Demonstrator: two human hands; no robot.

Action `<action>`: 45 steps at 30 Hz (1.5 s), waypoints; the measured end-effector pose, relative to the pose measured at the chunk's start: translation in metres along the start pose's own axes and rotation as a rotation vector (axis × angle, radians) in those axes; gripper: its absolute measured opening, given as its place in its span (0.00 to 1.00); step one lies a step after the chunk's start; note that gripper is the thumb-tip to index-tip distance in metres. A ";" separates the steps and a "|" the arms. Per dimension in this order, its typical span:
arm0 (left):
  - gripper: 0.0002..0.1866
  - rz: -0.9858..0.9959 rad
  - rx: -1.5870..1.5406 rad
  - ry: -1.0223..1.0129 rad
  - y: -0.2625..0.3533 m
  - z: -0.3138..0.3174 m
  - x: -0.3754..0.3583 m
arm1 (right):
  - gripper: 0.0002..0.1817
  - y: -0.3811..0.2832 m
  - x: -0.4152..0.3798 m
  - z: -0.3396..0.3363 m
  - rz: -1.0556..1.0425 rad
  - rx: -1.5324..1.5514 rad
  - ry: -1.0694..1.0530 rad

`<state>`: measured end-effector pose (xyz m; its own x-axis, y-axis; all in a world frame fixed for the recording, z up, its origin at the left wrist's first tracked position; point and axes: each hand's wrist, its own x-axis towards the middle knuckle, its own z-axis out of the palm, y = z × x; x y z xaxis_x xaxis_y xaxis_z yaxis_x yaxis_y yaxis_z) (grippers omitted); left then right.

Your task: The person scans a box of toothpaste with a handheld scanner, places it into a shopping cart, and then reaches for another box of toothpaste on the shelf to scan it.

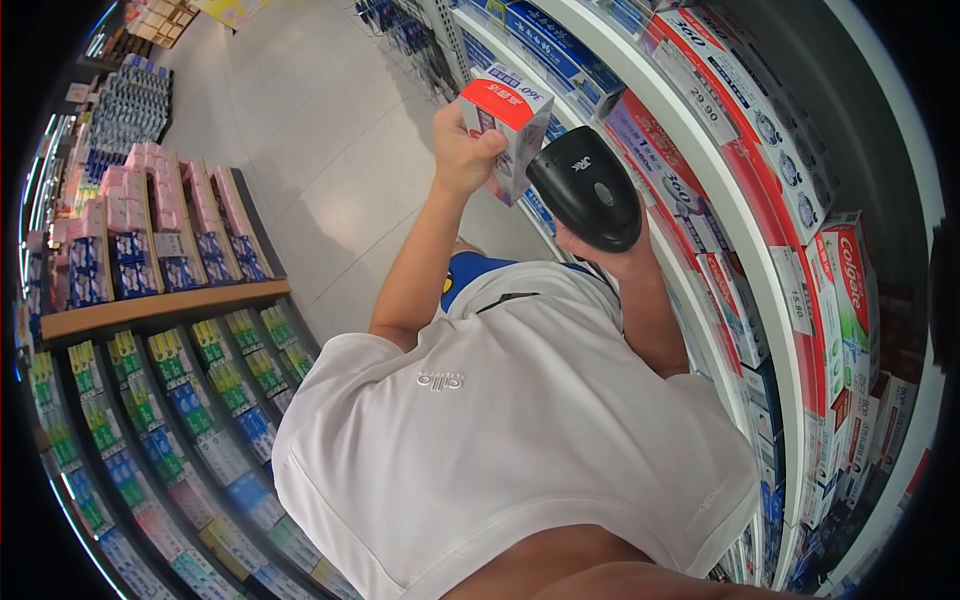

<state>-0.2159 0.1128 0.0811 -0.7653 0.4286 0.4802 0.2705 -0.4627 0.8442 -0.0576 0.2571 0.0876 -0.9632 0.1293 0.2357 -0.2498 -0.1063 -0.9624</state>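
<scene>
My left hand (464,156) is wrapped round a toothpaste box (518,112), a carton with a red end panel and white and purple sides marked 360°. It is held up in front of me, tilted. A black barcode scanner (584,188) is gripped in my right hand (632,258), its rounded top towards me and its front end close beside the box. Most of the right fingers are hidden under the scanner. Just beyond the scanner, purple 360° cartons (655,165) sit on the shelf to my right.
Curved in the wide view, a white shelf rack (715,150) runs close along my right with price tags and Colgate boxes (850,285). On the left stands a display with pink packs (130,205) above rows of green and blue packages (180,380). Tiled floor (320,130) stretches ahead.
</scene>
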 end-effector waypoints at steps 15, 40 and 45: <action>0.36 -0.066 0.054 -0.047 0.004 0.015 -0.011 | 0.33 -0.002 -0.004 0.000 0.034 0.103 -0.014; 0.37 -0.098 0.006 -0.055 0.004 0.024 -0.032 | 0.28 0.004 -0.015 0.000 -0.049 0.060 -0.091; 0.38 -0.109 0.015 -0.069 0.006 0.024 -0.032 | 0.27 -0.004 -0.014 0.000 -0.177 -0.087 -0.097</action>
<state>-0.1755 0.1149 0.0769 -0.7487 0.5287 0.3999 0.1969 -0.3987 0.8957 -0.0431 0.2561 0.0883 -0.9112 0.0422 0.4099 -0.4104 -0.0046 -0.9119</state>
